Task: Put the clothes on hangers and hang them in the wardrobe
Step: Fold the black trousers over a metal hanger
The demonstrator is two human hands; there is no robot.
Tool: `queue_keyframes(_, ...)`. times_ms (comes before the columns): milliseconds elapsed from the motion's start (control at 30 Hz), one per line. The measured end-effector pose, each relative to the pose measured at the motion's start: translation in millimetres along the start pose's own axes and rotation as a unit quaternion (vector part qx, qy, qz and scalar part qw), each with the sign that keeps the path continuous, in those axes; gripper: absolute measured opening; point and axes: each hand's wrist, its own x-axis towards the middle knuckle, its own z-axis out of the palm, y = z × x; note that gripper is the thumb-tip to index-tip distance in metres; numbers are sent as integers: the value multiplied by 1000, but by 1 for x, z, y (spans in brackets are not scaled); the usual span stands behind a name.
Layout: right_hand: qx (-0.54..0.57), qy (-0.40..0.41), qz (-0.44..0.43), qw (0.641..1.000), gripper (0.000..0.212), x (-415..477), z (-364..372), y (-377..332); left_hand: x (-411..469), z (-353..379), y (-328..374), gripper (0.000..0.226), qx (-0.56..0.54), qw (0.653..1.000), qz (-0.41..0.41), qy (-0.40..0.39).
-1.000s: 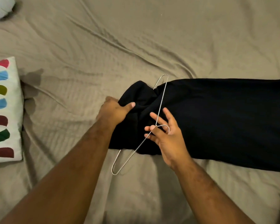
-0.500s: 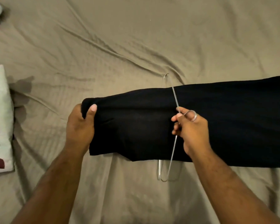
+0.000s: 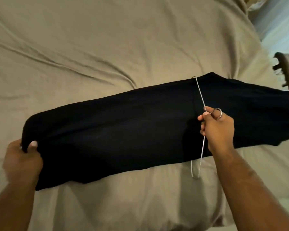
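Left hand (image 3: 22, 160) grips the end of the black garment (image 3: 123, 130); right hand (image 3: 217, 129) grips the wire hanger (image 3: 200, 95) across it, on the tan bed (image 3: 107, 39).

garment (image 3: 123, 130) on bed (image 3: 107, 39) | hanger (image 3: 200, 95) across garment's right part

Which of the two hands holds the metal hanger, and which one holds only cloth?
The right hand holds the metal hanger near its hook; the left hand grips only the end of the black garment.
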Motion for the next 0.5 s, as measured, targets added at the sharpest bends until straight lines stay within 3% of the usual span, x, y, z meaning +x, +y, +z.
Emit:
queue_keyframes(100,-11,1,2,1000,23,16,-20,3,-31,20,42,49,82,995,11,60)
queue_keyframes(167,-17,-33,-1,999,23,19,-21,6,-105,17,115,52,77,981,159,76)
queue_keyframes(233,-22,-77,-10,997,21,19,-19,8,-191,36,158,57,36,937,345,-32)
queue_keyframes(300,-17,-112,-27,993,18,17,-15,10,-268,69,188,76,31,875,455,-165)
queue_keyframes(333,-16,-123,-35,992,17,17,-14,10,-292,90,187,87,72,850,475,-217)
queue_keyframes(400,-28,-130,-56,990,19,19,-16,6,-332,122,183,98,185,818,498,-221)
queue_keyframes(500,-32,-118,-66,990,20,27,-27,-2,-350,135,183,93,236,826,478,-184)
